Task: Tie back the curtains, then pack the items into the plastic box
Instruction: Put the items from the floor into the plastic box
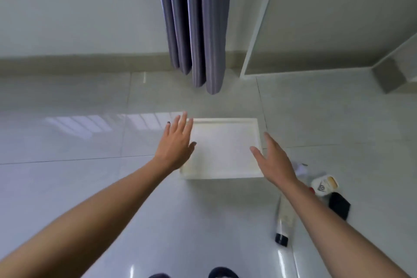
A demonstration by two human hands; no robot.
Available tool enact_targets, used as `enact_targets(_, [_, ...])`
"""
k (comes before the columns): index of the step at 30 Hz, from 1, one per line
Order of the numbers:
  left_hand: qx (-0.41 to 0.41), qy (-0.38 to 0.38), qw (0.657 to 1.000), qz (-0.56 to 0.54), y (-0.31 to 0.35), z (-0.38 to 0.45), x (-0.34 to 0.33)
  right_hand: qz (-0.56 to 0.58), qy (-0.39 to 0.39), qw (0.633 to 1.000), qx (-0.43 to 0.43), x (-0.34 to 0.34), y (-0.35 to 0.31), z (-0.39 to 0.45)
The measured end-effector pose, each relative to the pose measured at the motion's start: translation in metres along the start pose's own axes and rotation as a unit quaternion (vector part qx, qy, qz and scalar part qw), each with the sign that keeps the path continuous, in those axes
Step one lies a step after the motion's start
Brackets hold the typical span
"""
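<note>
A white plastic box (222, 176) lies on the tiled floor, with nothing inside it. My left hand (177, 142) hovers with straight fingers over its left edge. My right hand (274, 158) reaches out with spread fingers over its right edge. Neither hand holds anything. A grey-purple curtain (194, 25) hangs in gathered folds against the wall beyond the box. On the floor to the right lie a tube with a black cap (284, 221), a white packet with a label (325, 185), a black item (339, 205) and a small white item (300, 169), partly hidden by my right arm.
A white door frame (259, 27) stands at the right of the curtain. A grey block (390, 77) sits at the far right by a white panel. Dark shoe tips (222, 273) show at the bottom edge. Glossy floor tiles stretch to the left.
</note>
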State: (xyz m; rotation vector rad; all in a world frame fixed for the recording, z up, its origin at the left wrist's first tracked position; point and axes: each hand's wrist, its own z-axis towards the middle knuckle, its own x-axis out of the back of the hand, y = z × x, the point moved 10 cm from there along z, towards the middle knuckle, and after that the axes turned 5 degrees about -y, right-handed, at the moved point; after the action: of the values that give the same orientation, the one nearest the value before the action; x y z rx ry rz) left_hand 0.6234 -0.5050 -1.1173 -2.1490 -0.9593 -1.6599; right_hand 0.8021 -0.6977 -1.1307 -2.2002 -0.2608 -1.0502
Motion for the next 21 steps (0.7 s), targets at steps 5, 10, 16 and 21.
enact_targets(5, [0.065, 0.116, 0.943, -0.306, -0.049, 0.021, -0.068, 0.036, 0.127, 0.989, 0.073, -0.041, 0.024, 0.027])
enact_targets(10, [0.049, 0.169, 0.921, -0.349, -0.059, 0.021, -0.082, 0.068, 0.214, 0.969, 0.098, -0.037, 0.033, 0.024])
enact_targets(16, [0.082, 0.163, 0.913, -0.364, -0.059, 0.018, -0.084, 0.091, 0.222, 0.968, 0.072, -0.036, 0.033, 0.019])
enact_targets(21, [0.065, 0.172, 0.91, -0.372, -0.057, 0.018, -0.081, 0.086, 0.229, 0.967, 0.075, -0.037, 0.035, 0.022])
